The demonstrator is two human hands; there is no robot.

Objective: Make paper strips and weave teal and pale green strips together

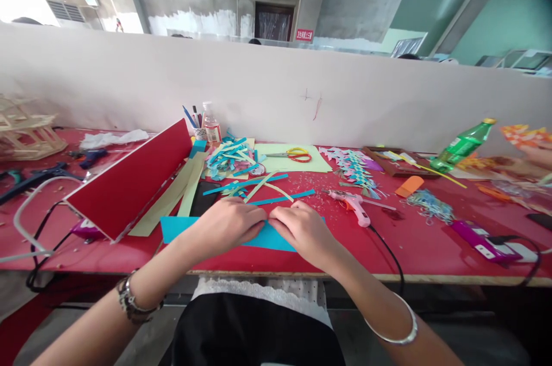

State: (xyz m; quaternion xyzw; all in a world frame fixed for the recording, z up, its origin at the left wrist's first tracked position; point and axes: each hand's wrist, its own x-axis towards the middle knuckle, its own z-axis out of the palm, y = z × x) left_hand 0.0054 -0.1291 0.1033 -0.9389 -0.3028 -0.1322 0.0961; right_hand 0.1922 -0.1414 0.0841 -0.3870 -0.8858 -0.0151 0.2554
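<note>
A wide blue paper sheet (272,238) lies along the table's front edge, partly covered by my hands. My left hand (233,221) is closed, its fingertips pinching at the middle of the sheet's far edge. Close beside it, my right hand (304,231) is closed on the same sheet, thumb and fingers together. The fingertips of both hands nearly meet, and the exact fold or edge between them is hidden. Just beyond lie loose blue strips (282,198) and pale yellow paper strips (261,187).
Scissors (297,154) rest on pale yellow paper (319,164). A pink glue gun (356,206) lies to the right, its cord trailing off the edge. A red board (133,182) stands tilted at left. A green bottle (463,145) leans near another person's hand (539,156).
</note>
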